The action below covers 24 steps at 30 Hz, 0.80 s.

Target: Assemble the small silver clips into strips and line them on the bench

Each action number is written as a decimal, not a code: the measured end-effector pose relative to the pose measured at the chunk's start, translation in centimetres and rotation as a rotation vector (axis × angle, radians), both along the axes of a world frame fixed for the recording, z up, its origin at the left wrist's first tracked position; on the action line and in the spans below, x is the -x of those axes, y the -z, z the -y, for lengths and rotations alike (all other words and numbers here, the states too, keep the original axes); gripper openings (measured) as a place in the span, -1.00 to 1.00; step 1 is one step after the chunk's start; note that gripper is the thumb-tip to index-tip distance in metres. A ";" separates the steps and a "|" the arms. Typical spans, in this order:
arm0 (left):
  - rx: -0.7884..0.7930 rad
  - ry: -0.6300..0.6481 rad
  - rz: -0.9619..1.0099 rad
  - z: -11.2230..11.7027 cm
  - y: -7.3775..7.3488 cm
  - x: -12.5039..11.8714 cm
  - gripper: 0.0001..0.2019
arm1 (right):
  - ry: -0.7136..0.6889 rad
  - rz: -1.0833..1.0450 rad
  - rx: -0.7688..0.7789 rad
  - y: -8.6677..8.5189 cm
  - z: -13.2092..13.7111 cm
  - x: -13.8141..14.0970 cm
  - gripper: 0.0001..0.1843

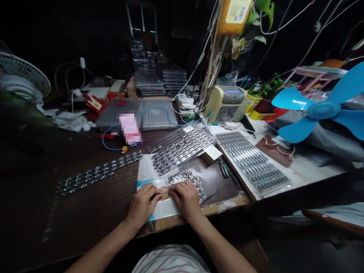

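My left hand is closed in a pinch at the left side of a small tan block. A tiny bit of something shows at its fingertips, too small to name. My right hand has its fingers pressed together at the block's right side; whatever they hold is hidden. Under and behind the right hand, a clear plastic bag lies spread with many small shiny metal parts on it. The block rests on a white sheet with blue patches at the table's front edge.
Behind the hands lies a clear tray with rows of metal pieces. Another filled tray is to the right, near green-handled tools. Rows of metal pieces lie left. A blue-bladed fan stands right; a white fan stands left.
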<state>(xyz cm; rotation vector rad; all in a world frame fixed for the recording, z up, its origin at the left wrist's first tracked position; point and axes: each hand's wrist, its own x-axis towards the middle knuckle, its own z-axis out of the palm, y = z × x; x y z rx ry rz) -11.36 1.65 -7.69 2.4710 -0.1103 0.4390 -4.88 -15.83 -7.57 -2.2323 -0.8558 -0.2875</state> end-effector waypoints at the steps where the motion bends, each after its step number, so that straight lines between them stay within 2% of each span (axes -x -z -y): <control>1: 0.001 0.001 0.003 0.0 0.0 0.0 -0.86 | -0.002 0.000 0.006 0.0 0.0 0.0 -0.96; 10: 0.041 -0.004 -0.104 -0.1 -0.5 -0.3 -0.87 | -0.018 -0.019 0.042 -0.1 0.0 0.1 -0.93; 14: 0.107 0.005 -0.095 -0.2 -0.4 -0.2 -0.87 | -0.017 -0.032 0.048 -0.3 0.0 0.2 -0.96; 16: 0.199 -0.019 -0.057 -0.5 -0.1 -0.2 -0.88 | -0.014 -0.045 0.047 -0.5 -0.3 0.2 -0.99; 20: 0.493 -0.124 -0.020 -1.8 0.4 -0.8 -0.85 | -0.037 -0.075 0.084 -0.8 -1.5 0.3 -0.98; 24: 0.685 -0.111 -0.090 -2.7 0.7 -1.3 -0.80 | -0.065 -0.062 0.133 -0.5 -2.8 0.5 -0.96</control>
